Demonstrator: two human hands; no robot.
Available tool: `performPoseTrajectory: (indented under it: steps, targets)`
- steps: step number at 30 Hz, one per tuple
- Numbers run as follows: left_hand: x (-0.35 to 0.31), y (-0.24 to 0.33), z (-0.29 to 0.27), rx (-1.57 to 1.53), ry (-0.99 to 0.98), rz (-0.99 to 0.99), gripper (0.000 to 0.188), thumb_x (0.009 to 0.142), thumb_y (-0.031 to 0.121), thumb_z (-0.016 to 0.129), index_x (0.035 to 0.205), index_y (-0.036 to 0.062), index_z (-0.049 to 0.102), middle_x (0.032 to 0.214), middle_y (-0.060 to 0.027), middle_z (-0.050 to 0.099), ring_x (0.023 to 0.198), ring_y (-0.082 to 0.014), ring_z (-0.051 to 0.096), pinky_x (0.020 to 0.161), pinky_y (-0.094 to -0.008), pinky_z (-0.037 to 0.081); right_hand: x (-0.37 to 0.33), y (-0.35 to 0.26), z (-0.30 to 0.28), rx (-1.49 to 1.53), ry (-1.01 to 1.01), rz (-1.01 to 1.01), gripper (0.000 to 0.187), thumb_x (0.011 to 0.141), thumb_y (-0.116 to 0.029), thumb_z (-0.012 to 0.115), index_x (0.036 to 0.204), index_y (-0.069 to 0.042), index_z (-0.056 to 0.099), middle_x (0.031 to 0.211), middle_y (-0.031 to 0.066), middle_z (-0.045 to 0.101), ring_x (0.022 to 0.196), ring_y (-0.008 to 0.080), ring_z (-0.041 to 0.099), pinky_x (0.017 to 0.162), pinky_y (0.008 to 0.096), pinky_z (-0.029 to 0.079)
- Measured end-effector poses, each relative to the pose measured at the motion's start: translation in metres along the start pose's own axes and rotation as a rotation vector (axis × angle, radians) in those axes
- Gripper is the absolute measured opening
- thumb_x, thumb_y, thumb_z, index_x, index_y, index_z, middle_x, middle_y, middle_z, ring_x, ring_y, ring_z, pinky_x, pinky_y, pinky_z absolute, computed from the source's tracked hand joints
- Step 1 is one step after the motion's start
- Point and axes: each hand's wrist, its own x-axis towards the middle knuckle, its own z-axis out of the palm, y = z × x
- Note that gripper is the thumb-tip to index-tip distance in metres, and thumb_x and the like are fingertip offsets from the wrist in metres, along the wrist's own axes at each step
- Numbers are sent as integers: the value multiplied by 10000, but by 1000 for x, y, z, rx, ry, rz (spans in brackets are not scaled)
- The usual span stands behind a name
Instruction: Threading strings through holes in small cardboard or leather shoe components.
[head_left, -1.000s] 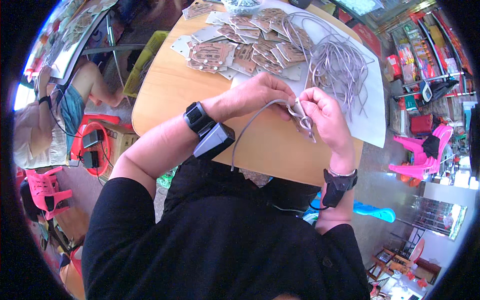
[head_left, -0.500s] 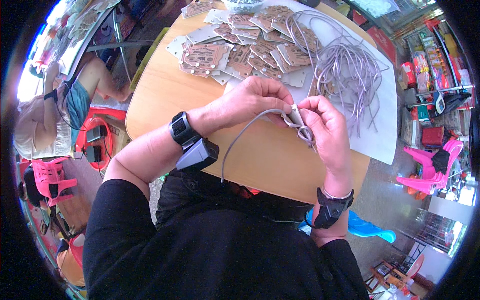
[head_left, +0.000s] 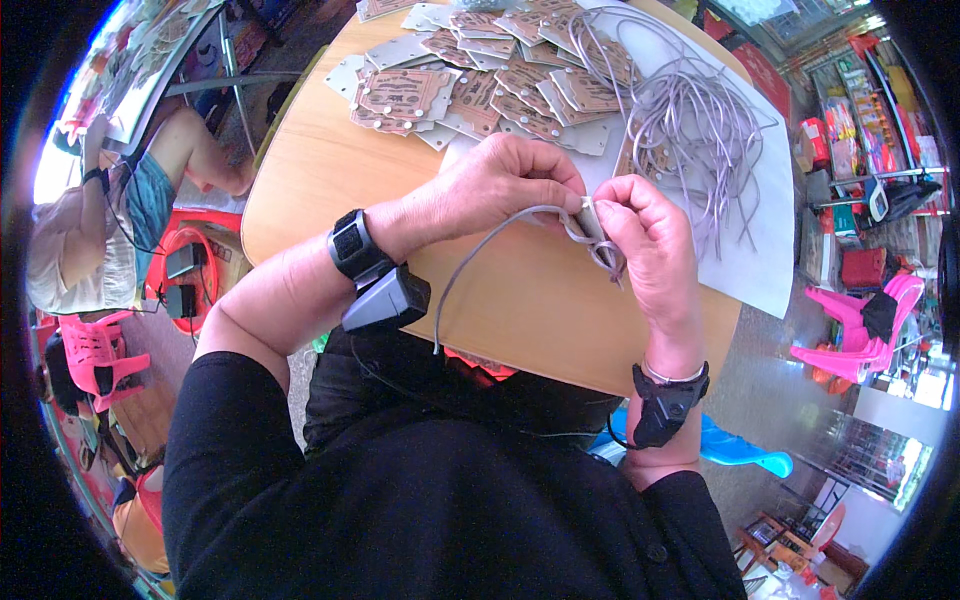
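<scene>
Above the table's near side, my left hand (head_left: 505,185) pinches the upper end of a small pale card (head_left: 589,215), which is seen nearly edge-on. My right hand (head_left: 655,245) grips the same card from the other side, thumb and fingers closed. A grey cord (head_left: 478,248) loops about the card, with a twisted or knotted part (head_left: 608,258) under my right fingers. Its loose end hangs down toward my lap from beneath my left hand. Whether the cord passes through a hole in the card is hidden by my fingers.
Many brown printed cards with pale backs (head_left: 405,95) lie heaped on the wooden table (head_left: 310,190). Beside them, a tangle of grey cords (head_left: 690,130) rests on a white sheet (head_left: 770,260). A person (head_left: 85,240) sits at the left; pink chairs (head_left: 850,335) stand at the right.
Both hands keep hold of the card and cord, with only small finger shifts. The table and heap sit slightly higher and further left in the picture.
</scene>
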Motion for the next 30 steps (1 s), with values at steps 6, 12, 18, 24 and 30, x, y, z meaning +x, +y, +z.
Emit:
performPoseTrajectory:
  steps: [6,12,18,24,30]
  targets:
    - [-3,3,-2,60,-4,-35,165,886,132,622,964,-10,652,843,-6,650,801,-57,586,733,-216,479,1,-1,2,-73,0,-76,91,903,-108,571,900,-25,607,742,-43,562,656,10,478,550,179,388]
    - [5,0,-3,-82,31,-13,171,890,134,612,964,-18,642,872,-31,657,825,-95,617,757,-242,511,5,1,-1,-219,57,-256,135,922,-92,547,996,-7,622,791,6,613,705,72,556,618,224,451]
    - [2,-2,-1,-89,41,-3,156,897,122,599,955,-20,628,896,-63,657,848,-129,635,770,-278,542,-2,-9,19,-393,165,-371,193,885,-44,567,1071,-19,613,851,92,643,797,188,624,681,304,501]
    - [4,-11,-3,-113,9,39,150,905,119,589,960,-17,622,880,-63,655,841,-131,639,735,-269,545,1,-13,20,-811,193,-663,162,803,10,605,956,-42,619,880,100,634,760,253,610,681,330,500]
    - [4,-7,-2,-34,127,17,134,881,96,606,924,-28,632,860,-71,660,743,-131,657,693,-245,548,-50,-92,63,108,-98,-467,60,885,-86,586,930,-46,591,872,72,601,800,237,596,747,329,482]
